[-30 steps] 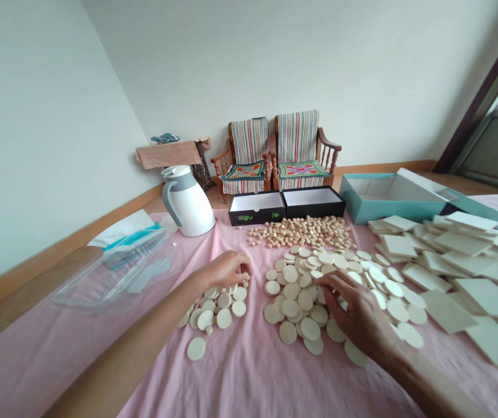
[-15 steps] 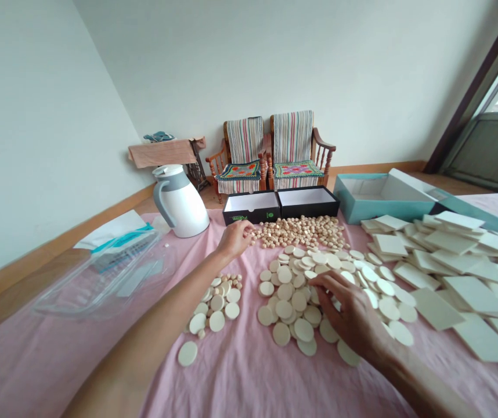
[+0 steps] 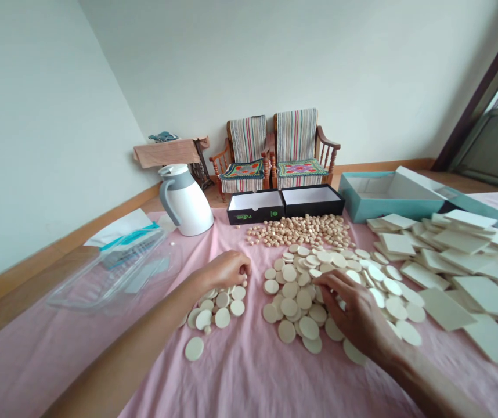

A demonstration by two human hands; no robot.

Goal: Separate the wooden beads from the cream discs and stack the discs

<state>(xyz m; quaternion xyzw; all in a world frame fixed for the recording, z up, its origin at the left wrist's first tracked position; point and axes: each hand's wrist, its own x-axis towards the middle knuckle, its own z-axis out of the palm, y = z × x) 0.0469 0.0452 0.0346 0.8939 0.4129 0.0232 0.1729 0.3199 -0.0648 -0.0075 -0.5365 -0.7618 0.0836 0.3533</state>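
My left hand (image 3: 231,269) is closed, its fingers curled down over the far edge of a small group of round wooden discs (image 3: 222,317) and little wooden beads (image 3: 208,330). Whatever lies inside those fingers is hidden. On the large heap of pale round discs (image 3: 303,299), my right hand (image 3: 349,302) has thumb and fingers bent together at the heap's middle, closed on a wooden disc (image 3: 314,273) at the fingertips. Behind that heap spreads a pile of small wooden beads (image 3: 301,230).
Square wooden pieces (image 3: 484,293) are heaped on the right, before a teal box (image 3: 392,206). Two black box halves (image 3: 255,216) stand behind the beads. A white jug (image 3: 190,206) and a clear plastic tray (image 3: 101,293) are at left on the pink cloth (image 3: 231,383).
My left hand has come back from the bead pile towards me, to the small group of discs. My right hand stays at the disc heap. The view has shifted slightly.
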